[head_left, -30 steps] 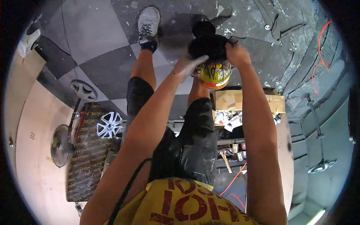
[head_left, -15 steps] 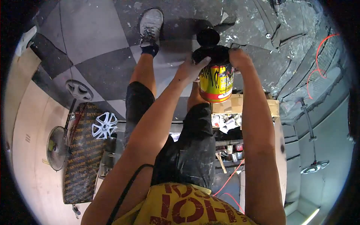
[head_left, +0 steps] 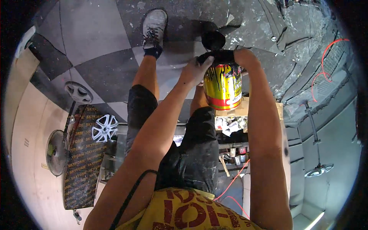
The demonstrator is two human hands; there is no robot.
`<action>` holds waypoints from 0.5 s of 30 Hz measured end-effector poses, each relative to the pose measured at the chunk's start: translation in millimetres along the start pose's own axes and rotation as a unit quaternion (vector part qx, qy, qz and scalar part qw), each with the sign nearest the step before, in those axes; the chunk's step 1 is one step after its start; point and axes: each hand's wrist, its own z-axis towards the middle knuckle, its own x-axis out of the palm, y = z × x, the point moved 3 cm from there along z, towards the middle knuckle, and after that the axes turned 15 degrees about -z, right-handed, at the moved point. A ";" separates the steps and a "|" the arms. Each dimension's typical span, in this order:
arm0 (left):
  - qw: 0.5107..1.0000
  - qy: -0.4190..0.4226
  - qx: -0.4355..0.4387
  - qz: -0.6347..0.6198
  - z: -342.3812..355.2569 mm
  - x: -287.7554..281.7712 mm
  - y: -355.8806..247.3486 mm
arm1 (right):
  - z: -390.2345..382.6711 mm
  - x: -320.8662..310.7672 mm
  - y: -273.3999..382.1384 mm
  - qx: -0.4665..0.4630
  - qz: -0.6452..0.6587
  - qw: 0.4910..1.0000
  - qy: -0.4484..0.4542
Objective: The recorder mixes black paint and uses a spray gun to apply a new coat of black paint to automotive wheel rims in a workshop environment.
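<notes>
A yellow and red paint can (head_left: 223, 90) with black drips down its side is held out in front of me, its dark top end pointing away and its base toward me. My left hand (head_left: 195, 72) is closed on the can's left side near the rim, thumb up over the edge. At the opposite side of the rim my right hand (head_left: 246, 60) grips it, its fingertips partly hidden behind the can. Just beyond the rim shows a round black container (head_left: 213, 40). Whether anything flows between the two is too dark to tell.
My shoe (head_left: 155, 25) stands on the checkered floor, left of the black container. A cardboard box (head_left: 264, 110) lies below the can, above shelves with small tins (head_left: 238, 154). Wheel rims (head_left: 104, 128) and a fan (head_left: 56, 152) are at left; a red hose (head_left: 325, 61) runs at right.
The can has come slightly toward me and turned a little, with its base lower in the picture. Both hands keep their hold on it.
</notes>
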 end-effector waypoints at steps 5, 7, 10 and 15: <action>0.999 0.028 -0.006 -0.017 0.7 12.4 -6.6 | 18.0 10.0 -23.4 -0.012 -0.094 0.995 -0.016; 0.999 0.030 -0.021 -0.021 -1.8 6.2 -6.3 | 20.9 4.2 -11.7 -0.048 -0.133 0.990 -0.026; 0.995 0.005 -0.056 -0.088 -1.3 -5.9 2.3 | -6.8 -49.0 18.6 0.104 0.158 0.977 0.094; 0.978 -0.026 -0.110 -0.173 0.3 5.1 4.2 | -2.8 -65.0 16.2 0.073 0.065 0.994 0.041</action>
